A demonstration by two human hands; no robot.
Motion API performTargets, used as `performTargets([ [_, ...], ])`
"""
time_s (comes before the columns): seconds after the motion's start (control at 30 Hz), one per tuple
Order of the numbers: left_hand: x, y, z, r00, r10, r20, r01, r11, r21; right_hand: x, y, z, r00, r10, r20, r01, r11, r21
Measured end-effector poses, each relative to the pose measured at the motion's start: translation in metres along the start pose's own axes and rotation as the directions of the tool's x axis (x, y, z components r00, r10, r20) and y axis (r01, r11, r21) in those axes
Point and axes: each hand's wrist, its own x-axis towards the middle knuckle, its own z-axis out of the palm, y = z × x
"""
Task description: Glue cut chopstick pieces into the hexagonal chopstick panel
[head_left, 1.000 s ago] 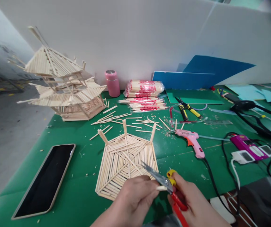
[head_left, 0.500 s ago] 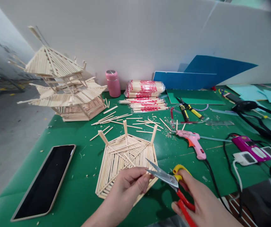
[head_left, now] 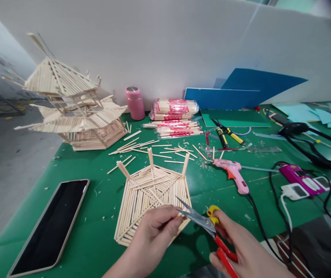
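Observation:
My left hand (head_left: 155, 231) is closed in a pinch on a small piece of wooden stick (head_left: 182, 213), mostly hidden by the fingers. In my right hand (head_left: 237, 239) are scissors (head_left: 201, 222) with red and yellow handles. Their blades stand apart, with the tips beside my left fingertips and the stick. Beneath my left hand lies a many-sided wooden stick base (head_left: 136, 204), with three short upright posts showing along its far side. Loose wooden sticks (head_left: 165, 151) are scattered behind it.
A tiered stick pavilion (head_left: 75, 112) stands at back left, near a pink flask (head_left: 135, 104) and bagged sticks (head_left: 174, 108). Right lie a pink glue gun (head_left: 235, 175), pliers (head_left: 222, 135) and a purple power strip (head_left: 301, 179) with cables. A phone (head_left: 51, 226) lies left.
The whole view has shifted slightly, so most things on the table appear a little further left. The hands hold nearly the same pose, and the scissor blades are still apart.

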Motion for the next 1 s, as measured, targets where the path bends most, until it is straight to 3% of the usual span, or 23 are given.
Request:
performTargets([
  [0.17,0.002,0.002,-0.001,0.998,0.059,0.015,-0.061,0.991,0.119,0.0,0.0,0.0,0.998,-0.046,0.033,0.045,0.999,0.027],
  [0.43,0.0,0.0,-0.001,0.993,0.113,0.017,-0.114,0.967,0.228,0.001,-0.009,-0.002,0.999,0.022,0.049,-0.023,1.0,0.004],
  [0.7,0.002,0.003,0.0,0.993,0.121,-0.001,-0.118,0.968,0.222,0.001,-0.009,0.0,0.996,0.011,0.088,-0.02,0.995,0.102],
  [1.0,-0.002,0.001,0.001,0.994,0.106,-0.022,-0.101,0.983,0.154,-0.001,-0.001,0.003,0.993,-0.077,0.094,0.066,0.991,0.117],
])
